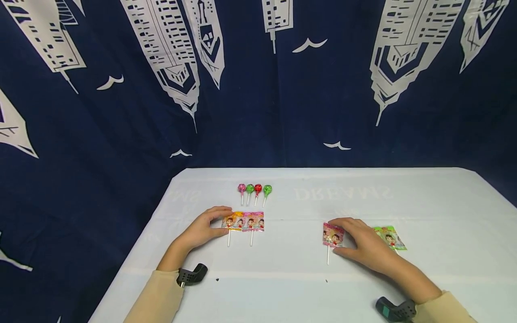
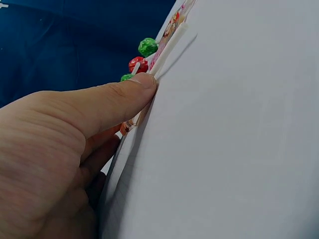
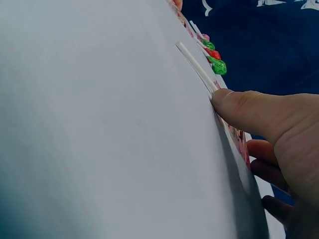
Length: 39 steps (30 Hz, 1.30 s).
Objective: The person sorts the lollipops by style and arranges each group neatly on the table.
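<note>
On the left side of the table, my left hand holds an orange-wrapped flat lollipop, fingers at its top edge and thumb at the bottom. Right against it lies a pink-wrapped flat lollipop, stick toward me. Further right, my right hand grips a red-pink flat lollipop between thumb and fingers; its white stick pokes out past the thumb in the right wrist view. Partly hidden behind that hand is a green-wrapped flat lollipop.
Behind the left pair, several round lollipops stand in a row: a pink one, a red one and green ones. All lie on a white table. A dark blue printed cloth hangs beyond the far edge.
</note>
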Motion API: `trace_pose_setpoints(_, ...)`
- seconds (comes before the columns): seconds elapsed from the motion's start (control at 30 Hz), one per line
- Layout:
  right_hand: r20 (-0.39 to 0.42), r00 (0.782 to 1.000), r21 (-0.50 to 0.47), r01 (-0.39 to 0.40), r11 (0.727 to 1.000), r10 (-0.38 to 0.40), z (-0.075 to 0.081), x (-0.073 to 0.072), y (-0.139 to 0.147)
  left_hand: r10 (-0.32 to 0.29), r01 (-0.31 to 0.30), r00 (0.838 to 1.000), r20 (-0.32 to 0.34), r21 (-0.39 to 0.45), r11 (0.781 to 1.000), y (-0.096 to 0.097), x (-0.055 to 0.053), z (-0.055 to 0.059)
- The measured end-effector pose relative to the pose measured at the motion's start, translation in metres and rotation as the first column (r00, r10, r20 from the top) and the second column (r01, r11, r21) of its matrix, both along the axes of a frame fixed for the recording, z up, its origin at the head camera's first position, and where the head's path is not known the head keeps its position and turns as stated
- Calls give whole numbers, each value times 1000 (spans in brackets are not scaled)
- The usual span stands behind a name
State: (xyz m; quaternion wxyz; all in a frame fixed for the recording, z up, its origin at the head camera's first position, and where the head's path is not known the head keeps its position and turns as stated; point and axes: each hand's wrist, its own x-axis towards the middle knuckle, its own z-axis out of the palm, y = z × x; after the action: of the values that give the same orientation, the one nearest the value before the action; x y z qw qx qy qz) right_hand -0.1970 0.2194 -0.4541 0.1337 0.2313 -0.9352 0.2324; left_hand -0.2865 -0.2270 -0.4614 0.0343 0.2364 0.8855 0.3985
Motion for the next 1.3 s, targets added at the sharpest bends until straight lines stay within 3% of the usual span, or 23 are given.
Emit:
trace_pose_setpoints(0.27,-81,997,-10,-2,1000,1,-9,-3,3,0,0,1000,-4,1,1000,0,1,-1)
trace_pose_setpoints(0.73,-134,991,-12,-13,1000,11,-16,-3,6,8,-8,1000,-15,-6,1000,0,-1,-4)
trace_pose_setpoints(1.3,-122,992,-61,-23,998,15,-16,-4,6,17,-17,1000,-5,-12,1000,0,1,-2)
